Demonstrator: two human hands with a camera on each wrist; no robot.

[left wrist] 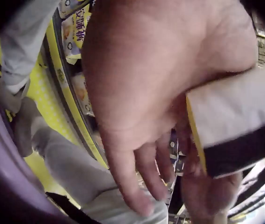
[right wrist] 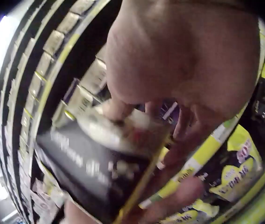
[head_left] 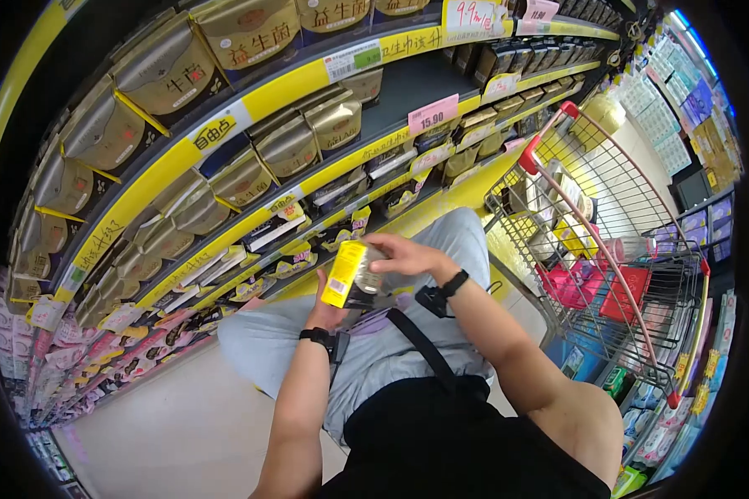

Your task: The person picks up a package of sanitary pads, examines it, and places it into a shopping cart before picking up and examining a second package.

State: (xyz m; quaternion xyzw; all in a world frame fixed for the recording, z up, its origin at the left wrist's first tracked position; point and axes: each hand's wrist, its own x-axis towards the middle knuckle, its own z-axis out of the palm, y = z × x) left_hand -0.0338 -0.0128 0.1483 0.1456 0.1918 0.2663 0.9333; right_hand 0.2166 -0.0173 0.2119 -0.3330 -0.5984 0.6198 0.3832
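A pack of sanitary pads (head_left: pixel 346 273), black and gold with a yellow, barcoded side, is held over the person's lap in the head view. The left hand (head_left: pixel 327 311) grips it from below and the left, its thumb up beside the yellow side. On the pack's other side is the right hand (head_left: pixel 402 251), with its fingers on the upper part. In the right wrist view the right hand (right wrist: pixel 184 56) has a digit pressed on the dark, lettered face of the pack. The left wrist view shows the left hand (left wrist: pixel 160 70) beside the pack's pale and black face.
Tall shelves (head_left: pixel 250 108) with rows of similar gold packs, yellow edge strips and price tags (head_left: pixel 433 116) curve along the front and left. A wire shopping cart (head_left: pixel 607 224) with red trim, holding several goods, stands at the right. More stocked shelving (head_left: pixel 682 399) lies behind it.
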